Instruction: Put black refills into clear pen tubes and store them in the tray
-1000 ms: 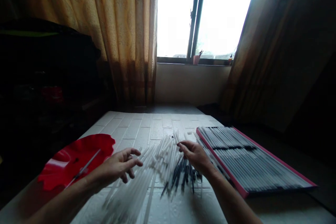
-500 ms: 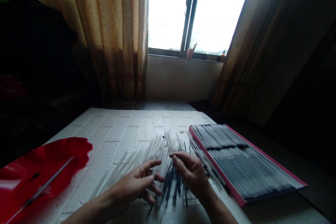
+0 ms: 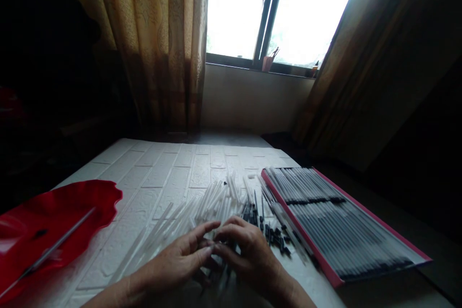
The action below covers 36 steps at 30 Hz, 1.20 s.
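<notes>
My left hand (image 3: 186,256) and my right hand (image 3: 249,252) meet over the pile, thumbs and forefingers pressed together. Whatever lies between the fingertips is too small and dim to make out. Behind the hands, pale translucent tubes (image 3: 212,198) lie fanned in a loose heap. Dark thin sticks, like pen refills, show blurred below the fingers, partly hidden. To the right of my right hand are small black pieces (image 3: 276,239), like caps. A pink-edged box (image 3: 269,184) holds rows of pens with clear barrels (image 3: 335,231) and dark ends.
On the left sits a red wavy-rimmed dish (image 3: 104,197) with a long thin stick (image 3: 61,241) in it. White brick-patterned sheeting (image 3: 151,161) covers the table. Beyond are a window, curtains (image 3: 155,33) and a small cup (image 3: 267,63) on the sill.
My right hand has moved left and down to meet my left hand, whose spread fingers have closed in. The small black pieces on the right are now uncovered. The view has shifted slightly.
</notes>
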Tool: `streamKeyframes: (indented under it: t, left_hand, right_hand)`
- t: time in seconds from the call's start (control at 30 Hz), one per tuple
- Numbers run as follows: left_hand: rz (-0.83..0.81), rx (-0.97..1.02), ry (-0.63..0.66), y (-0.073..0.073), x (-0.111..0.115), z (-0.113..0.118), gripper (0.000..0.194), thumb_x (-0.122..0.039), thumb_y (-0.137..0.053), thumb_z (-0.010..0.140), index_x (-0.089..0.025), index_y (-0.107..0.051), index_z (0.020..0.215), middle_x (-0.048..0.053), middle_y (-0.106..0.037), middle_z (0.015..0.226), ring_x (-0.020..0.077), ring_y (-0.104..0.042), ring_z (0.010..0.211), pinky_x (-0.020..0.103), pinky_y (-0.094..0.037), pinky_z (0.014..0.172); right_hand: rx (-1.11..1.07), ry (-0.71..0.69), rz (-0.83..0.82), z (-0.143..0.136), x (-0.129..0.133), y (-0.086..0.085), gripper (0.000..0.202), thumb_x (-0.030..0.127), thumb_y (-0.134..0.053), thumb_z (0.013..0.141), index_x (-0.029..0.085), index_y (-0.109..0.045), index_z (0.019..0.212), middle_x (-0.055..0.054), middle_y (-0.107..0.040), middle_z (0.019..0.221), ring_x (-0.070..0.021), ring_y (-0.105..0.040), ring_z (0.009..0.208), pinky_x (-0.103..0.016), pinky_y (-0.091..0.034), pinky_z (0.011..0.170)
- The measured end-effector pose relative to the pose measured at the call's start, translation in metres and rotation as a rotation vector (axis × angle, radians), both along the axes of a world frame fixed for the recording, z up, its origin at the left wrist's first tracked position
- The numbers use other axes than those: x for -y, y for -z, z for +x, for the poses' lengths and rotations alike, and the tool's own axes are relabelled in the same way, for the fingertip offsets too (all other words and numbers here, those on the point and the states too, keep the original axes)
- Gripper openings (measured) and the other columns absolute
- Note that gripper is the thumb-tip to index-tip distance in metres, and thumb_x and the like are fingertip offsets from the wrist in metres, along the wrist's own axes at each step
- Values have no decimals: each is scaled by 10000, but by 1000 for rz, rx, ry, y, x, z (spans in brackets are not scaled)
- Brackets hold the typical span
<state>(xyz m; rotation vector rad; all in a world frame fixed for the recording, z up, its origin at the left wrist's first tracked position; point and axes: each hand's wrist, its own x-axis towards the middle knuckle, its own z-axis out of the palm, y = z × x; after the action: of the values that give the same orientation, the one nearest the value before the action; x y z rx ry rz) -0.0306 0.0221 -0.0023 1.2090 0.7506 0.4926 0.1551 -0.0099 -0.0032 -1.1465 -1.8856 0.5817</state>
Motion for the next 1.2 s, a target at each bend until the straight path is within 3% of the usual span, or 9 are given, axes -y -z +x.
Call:
streamKeyframes:
  t: [0.13,0.23,0.37,0.47,0.57,0.67,0.8,0.97,1.2]
  left_hand:
    - [97,-4,-93,9,-7,-2,577,-491,-711,718,-216,-539,1196,52,-616,949,172,-640,758,255,-529,555]
    - [263,-50,-208,16,-12,-4,485,-550,-629,760,-191,-574,1081,10,-591,793,142,-606,609,205,-474,425]
    - [825,-234,-157,13,-5,-7,203,-364,-521,882,-211,-616,975,7,-631,778,134,-611,668,227,-508,590]
    - [1320,-404,-18,7,6,-8,172,-215,-482,900,-257,-641,953,17,-655,851,143,-611,742,247,-480,684]
    - [1586,-472,69,11,13,-5,133,-232,-557,848,-282,-640,939,16,-653,867,182,-603,785,289,-465,715]
    - [1644,-458,58,19,14,-2,156,-269,-631,770,-284,-632,925,16,-648,906,214,-594,838,323,-458,755]
    - [1588,-527,29,20,14,-2,155,-158,-551,803,-264,-618,894,18,-631,923,189,-580,851,306,-440,771]
    - [1551,-574,49,14,13,-5,164,-133,-550,801,-248,-598,908,16,-626,909,191,-575,845,309,-435,774]
    - [1541,-602,35,19,7,-5,142,-155,-489,870,-241,-597,902,15,-613,860,189,-570,804,301,-442,738]
  right_hand:
    - [-206,237,-66,18,-7,0,186,323,-576,833,162,-663,804,-35,-637,715,-152,-588,658,-240,-455,615]
    - [-311,350,-128,29,-11,1,261,399,-550,835,157,-644,810,-28,-638,680,-148,-572,594,-232,-452,560]
    - [-218,365,-156,32,-12,3,259,381,-514,835,161,-643,792,-34,-664,673,-163,-601,600,-237,-456,567]
    - [-90,420,-156,32,-12,4,257,375,-497,829,171,-649,789,-43,-686,693,-186,-631,647,-253,-456,604]
    - [1,518,-152,37,-13,5,290,401,-484,819,175,-658,773,-54,-697,701,-210,-646,666,-275,-452,619]
    - [-18,620,-148,47,-17,10,357,428,-465,809,151,-679,882,-73,-706,708,-226,-657,671,-292,-464,623]
    - [-127,714,-116,55,-20,16,511,441,-458,788,92,-619,1125,-86,-718,737,-221,-658,625,-300,-487,594]
    - [-102,668,-54,53,-22,12,415,432,-471,787,130,-692,966,-121,-736,876,-247,-686,824,-333,-515,755]
    - [72,655,-10,74,-20,-11,307,369,-514,790,178,-721,910,-98,-738,934,-239,-685,853,-350,-507,797]
